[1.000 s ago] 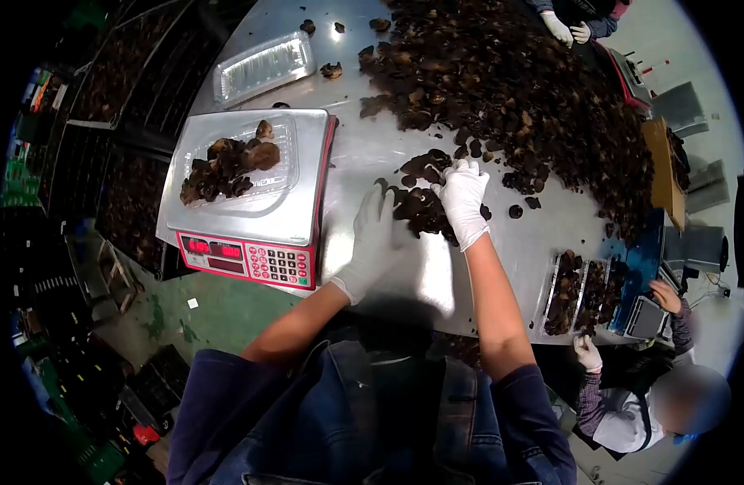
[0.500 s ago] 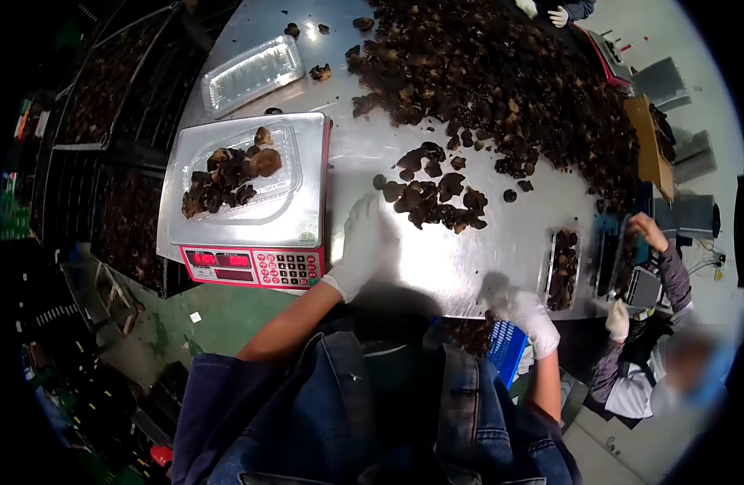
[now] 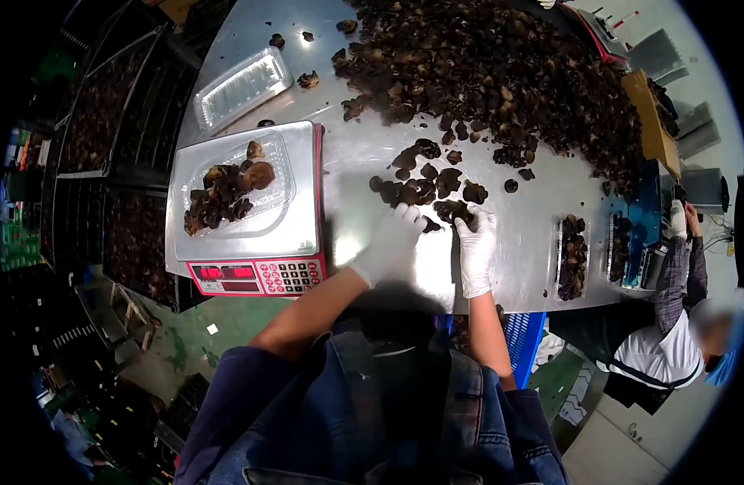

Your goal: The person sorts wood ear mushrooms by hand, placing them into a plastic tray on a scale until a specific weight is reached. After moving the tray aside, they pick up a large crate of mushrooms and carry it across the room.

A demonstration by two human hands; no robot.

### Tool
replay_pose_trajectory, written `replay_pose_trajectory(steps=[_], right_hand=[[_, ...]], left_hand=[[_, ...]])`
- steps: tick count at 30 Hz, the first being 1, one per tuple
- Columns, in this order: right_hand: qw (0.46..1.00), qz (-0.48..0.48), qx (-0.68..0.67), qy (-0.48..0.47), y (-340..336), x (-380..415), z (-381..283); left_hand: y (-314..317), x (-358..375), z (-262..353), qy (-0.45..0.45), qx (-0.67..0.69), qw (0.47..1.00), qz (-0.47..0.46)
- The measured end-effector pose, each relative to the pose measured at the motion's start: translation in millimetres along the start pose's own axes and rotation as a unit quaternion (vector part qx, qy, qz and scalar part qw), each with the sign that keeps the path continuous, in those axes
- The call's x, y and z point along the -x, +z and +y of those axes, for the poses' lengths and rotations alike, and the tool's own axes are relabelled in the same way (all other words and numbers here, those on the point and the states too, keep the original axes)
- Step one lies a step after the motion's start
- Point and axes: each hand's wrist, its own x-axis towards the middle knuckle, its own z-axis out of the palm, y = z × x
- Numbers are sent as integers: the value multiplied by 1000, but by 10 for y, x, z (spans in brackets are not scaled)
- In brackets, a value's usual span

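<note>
Both my hands wear white gloves and work low over a small group of dark wood ear mushrooms (image 3: pixel 416 191) on the metal table. My right hand (image 3: pixel 478 252) has thumb and fingers around a wood ear mushroom (image 3: pixel 453 212) at the near side of the group. My left hand (image 3: pixel 386 246) is to its left, fingers apart and slightly bent, the tips beside a small dark piece (image 3: pixel 431 225); glare washes out part of this glove. To the left, a clear plastic tray (image 3: pixel 285 174) with several wood ears rests on the weighing scale (image 3: pixel 299 230).
A large heap of wood ears (image 3: pixel 501 81) covers the far table (image 3: pixel 360 153). An unfilled clear tray (image 3: pixel 243 89) lies far left. Filled trays (image 3: pixel 572 257) stand at right, near a co-worker (image 3: pixel 659 352). Stacked crates (image 3: pixel 105 121) stand left; a blue basket (image 3: pixel 527 339) sits below the edge.
My right hand has moved from the table's near edge up to the mushrooms and taken hold of one. My left hand has shifted slightly right. The co-worker's hands have moved farther back.
</note>
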Motion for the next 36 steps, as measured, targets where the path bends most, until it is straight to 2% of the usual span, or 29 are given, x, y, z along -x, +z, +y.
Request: replay_pose_trajectory(steps=[2, 3, 4, 5, 6, 7, 8, 9, 11, 13, 14, 15, 16, 18, 20, 21, 22, 24, 26, 27, 29, 30, 32, 34, 36], right_hand=[[994, -10, -102, 47, -74, 87, -72], [996, -27, -66, 46, -122, 77, -102], [981, -16, -179, 76, -139, 122, -171], [985, -16, -165, 56, -174, 130, -187], [988, -14, -152, 35, -196, 115, -235], [988, -18, -153, 34, -197, 98, -286], [974, -21, -216, 63, -201, 87, -334], [956, -24, -277, 92, -202, 81, -366], [966, -59, -244, 69, -158, 52, -302], [986, -102, -131, 9, -43, 15, -136], [979, -105, -171, 35, 21, 50, -47], [988, -115, -98, 18, 0, 55, -158], [992, -124, -25, 1, -48, 66, -274], [990, -132, 6, -41, -89, 115, -410], [972, -124, 152, -128, -60, 121, -396], [961, -132, 174, -169, -52, 117, -401], [953, -160, 200, -160, -48, 121, -493], [939, -153, 238, -196, -12, 99, -596], [940, -109, 197, -256, 107, 93, -353], [945, -110, 213, -222, 127, 109, -372], [943, -107, 217, -230, 158, 98, -220], [947, -109, 214, -215, 145, 108, -224], [952, -105, 199, -208, 149, 91, -222], [944, -103, 219, -224, 147, 97, -277], [927, -96, 239, -273, 189, 89, -171]], left_hand=[[131, 152, -50, 15, 13, 1000, 9], [185, 208, -74, 5, 42, 998, 37], [239, 268, -84, -5, 72, 995, 65], [291, 323, -89, -53, 114, 989, 72], [224, 314, -95, -57, 113, 989, 74], [151, 308, -97, -92, 141, 978, 122], [88, 299, -92, -128, 168, 963, 170], [71, 282, -101, -132, 167, 962, 171], [46, 186, -148, -279, 162, 936, 143], [-19, 18, -96, -278, 175, 931, 161], [-30, -55, -68, -274, 188, 926, 179], [29, -82, -78, -273, 173, 943, 85], [35, -104, -57, -275, 171, 942, 88], [39, -147, -15, -226, 104, 968, 27], [153, -150, -41, -205, 60, 976, 42], [240, -153, -38, -187, 45, 978, 82], [351, -153, -76, -171, 22, 977, 123], [496, -165, -179, -146, 32, 979, 136], [578, -155, -257, -116, 17, 985, 127], [689, -198, -263, -125, 20, 985, 114], [483, -193, -182, -141, 58, 985, 78], [440, -189, -169, -109, 64, 980, 153], [365, -221, -164, -97, 60, 981, 155], [228, -222, -152, -129, 110, 974, 148], [41, -213, -166, -99, 107, 967, 208]])
